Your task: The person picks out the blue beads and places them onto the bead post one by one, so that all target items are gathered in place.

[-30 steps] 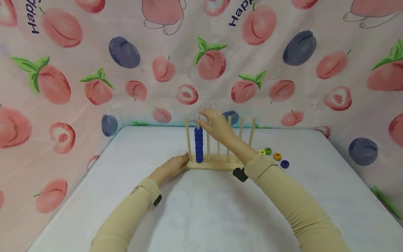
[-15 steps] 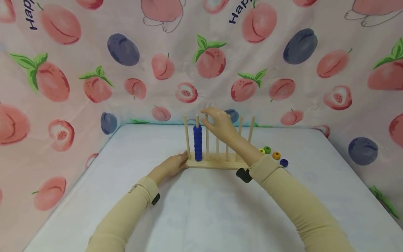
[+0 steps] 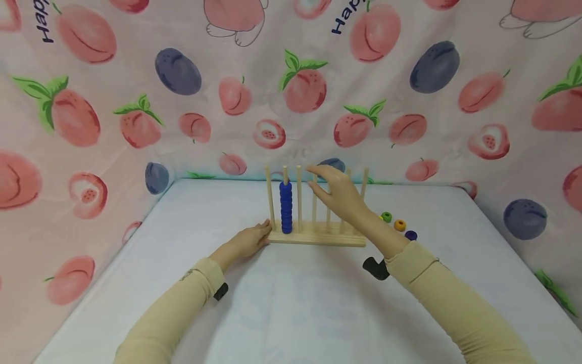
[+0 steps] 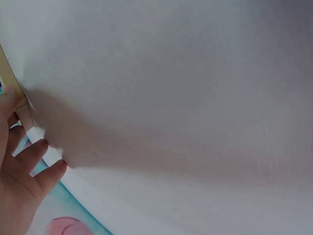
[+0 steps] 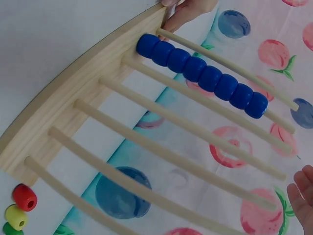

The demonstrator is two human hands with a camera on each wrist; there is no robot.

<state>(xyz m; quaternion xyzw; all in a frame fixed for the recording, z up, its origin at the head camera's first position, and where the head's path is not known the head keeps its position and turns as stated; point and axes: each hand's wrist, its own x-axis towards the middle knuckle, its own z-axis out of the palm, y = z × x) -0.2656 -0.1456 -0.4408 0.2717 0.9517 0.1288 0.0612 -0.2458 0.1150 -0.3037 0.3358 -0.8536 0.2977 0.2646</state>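
A wooden peg rack (image 3: 313, 238) with several upright rods stands on the table in the head view. Blue beads (image 3: 286, 207) are stacked on its second rod from the left; the other rods are bare in the right wrist view. My left hand (image 3: 249, 240) holds the left end of the base, thumb (image 4: 7, 102) on the wood and other fingers spread on the table. My right hand (image 3: 338, 194) is raised near the rod tops, right of the blue stack, thumb and fingers apart with nothing between them.
Loose beads lie right of the rack: green (image 3: 386, 217), orange (image 3: 399, 225) and dark blue (image 3: 411, 235). A red bead (image 5: 24, 197) and a yellow bead (image 5: 16, 217) show in the right wrist view. A fruit-print cloth (image 3: 300, 136) hangs behind the table.
My right hand has moved right, away from the top of the blue-bead rod. The left hand stays at the rack's left end, and the blue stack looks the same.
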